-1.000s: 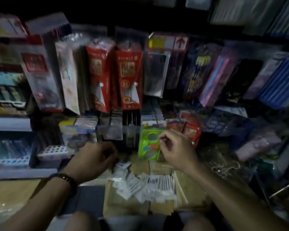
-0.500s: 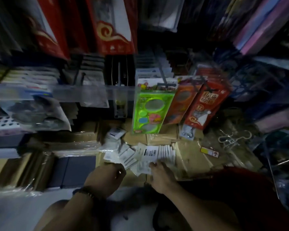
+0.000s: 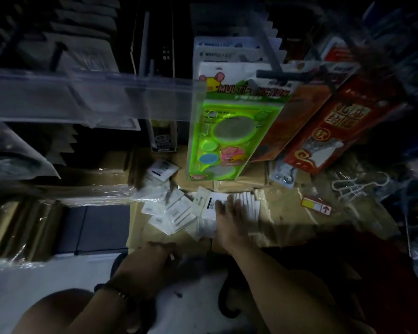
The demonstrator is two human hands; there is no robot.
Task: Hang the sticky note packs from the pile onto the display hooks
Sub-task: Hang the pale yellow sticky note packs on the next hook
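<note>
A pile of small white packs [image 3: 176,210] lies scattered on brown cardboard boxes [image 3: 285,220] below the display. My right hand [image 3: 229,215] rests flat on the right part of the pile with its fingers spread over a fanned row of packs. My left hand [image 3: 152,259] hovers just in front of the pile, fingers curled; a small white sliver shows at its thumb, and the dim light hides whether it holds something. A grey display hook [image 3: 273,59] juts out above, carrying a green toy pack [image 3: 227,131].
Red packs [image 3: 328,126] hang to the right of the green one. A small yellow-and-red arrow pack [image 3: 316,205] lies on the cardboard at right. A clear shelf rail [image 3: 87,97] crosses the left side. Wrapped boxes [image 3: 22,227] and a dark box [image 3: 99,227] sit at left.
The view has dropped from the hanging racks to the pile. Both hands came down from the green pack's height; my right hand has slid forward onto the packs.
</note>
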